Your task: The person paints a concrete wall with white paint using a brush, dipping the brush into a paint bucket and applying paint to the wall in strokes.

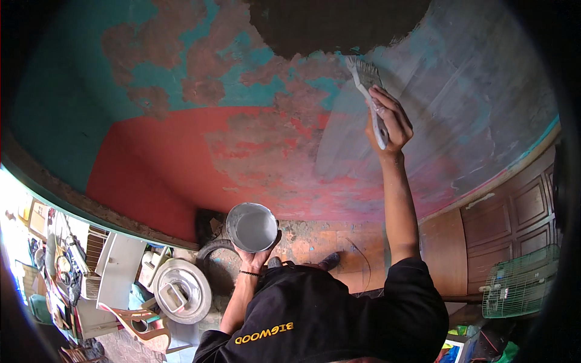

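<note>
Item: round metal can (234, 221), open-topped, held near the body; supported from beneath and the side by the left hand (256, 259), its palm set against it. Contents: pale grey liquid paint (255, 232), ringed by the can's coated inner wall.

Item: flat paintbrush with pale handle and grey-smeared bristles (367, 74), grasped in the right hand (393, 120), fingers wrapped about the handle. Located at the wall, well apart from the can, up and to its right. Long axis slanted: bristles aimed up and slightly left, handle end down and right. Bristle contact cannot be told.

Item: teal, red and grey painted wall (260, 163), spread openly between can and brush. Just above the bristles, the ragged lower edge of a dark brown patch (339, 27) is seen.
</note>
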{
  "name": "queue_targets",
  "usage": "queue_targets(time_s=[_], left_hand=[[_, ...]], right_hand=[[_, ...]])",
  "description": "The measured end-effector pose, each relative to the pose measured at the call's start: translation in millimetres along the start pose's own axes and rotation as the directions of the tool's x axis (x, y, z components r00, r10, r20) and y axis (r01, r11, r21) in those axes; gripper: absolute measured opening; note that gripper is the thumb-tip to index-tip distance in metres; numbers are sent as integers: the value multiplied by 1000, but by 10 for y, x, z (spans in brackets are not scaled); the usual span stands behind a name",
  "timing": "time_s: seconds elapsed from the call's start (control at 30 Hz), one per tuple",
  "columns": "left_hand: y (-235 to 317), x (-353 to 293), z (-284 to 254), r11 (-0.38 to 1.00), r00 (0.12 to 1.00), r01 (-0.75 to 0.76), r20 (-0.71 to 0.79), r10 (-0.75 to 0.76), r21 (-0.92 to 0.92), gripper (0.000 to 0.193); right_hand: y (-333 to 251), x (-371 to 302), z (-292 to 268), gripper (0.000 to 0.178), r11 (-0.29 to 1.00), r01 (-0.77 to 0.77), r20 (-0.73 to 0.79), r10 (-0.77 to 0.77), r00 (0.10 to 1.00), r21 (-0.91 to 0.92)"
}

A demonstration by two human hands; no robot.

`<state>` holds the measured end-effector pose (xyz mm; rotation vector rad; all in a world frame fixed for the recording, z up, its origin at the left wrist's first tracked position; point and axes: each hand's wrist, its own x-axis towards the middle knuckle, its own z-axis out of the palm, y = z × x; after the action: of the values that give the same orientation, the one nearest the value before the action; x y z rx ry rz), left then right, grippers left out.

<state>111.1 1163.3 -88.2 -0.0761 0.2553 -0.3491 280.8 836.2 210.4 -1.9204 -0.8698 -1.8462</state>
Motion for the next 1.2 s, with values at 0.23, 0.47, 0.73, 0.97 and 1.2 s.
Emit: queue_targets(time_s=[0.23, 0.47, 0.73, 0.97, 1.2], left_hand=[[-86, 47, -29, 1000, 1000, -18, -6, 18, -23, 77], [-151, -30, 42, 998, 998, -15, 54, 18, -53, 74], [-79, 10, -137, 993, 996, 21, -84, -12, 115, 73], [-107, 65, -193, 982, 994, 66, -96, -50, 179, 73], [-311, 287, -181, 956, 982, 188, -68, -177, 226, 75]], right_hand=[[91, -1008, 126, 12, 989, -150, 168, 145, 975, 16], [-662, -3217, 229, 19, 945, -326, 452, 306, 838, -35], [-1069, -4178, 162, 10, 614, -703, 668, 695, 267, -358], [-1227, -2244, -203, 10, 398, -907, 307, 854, 421, 135], [-1639, -898, -741, 40, 412, -749, 219, 783, 582, 518]])
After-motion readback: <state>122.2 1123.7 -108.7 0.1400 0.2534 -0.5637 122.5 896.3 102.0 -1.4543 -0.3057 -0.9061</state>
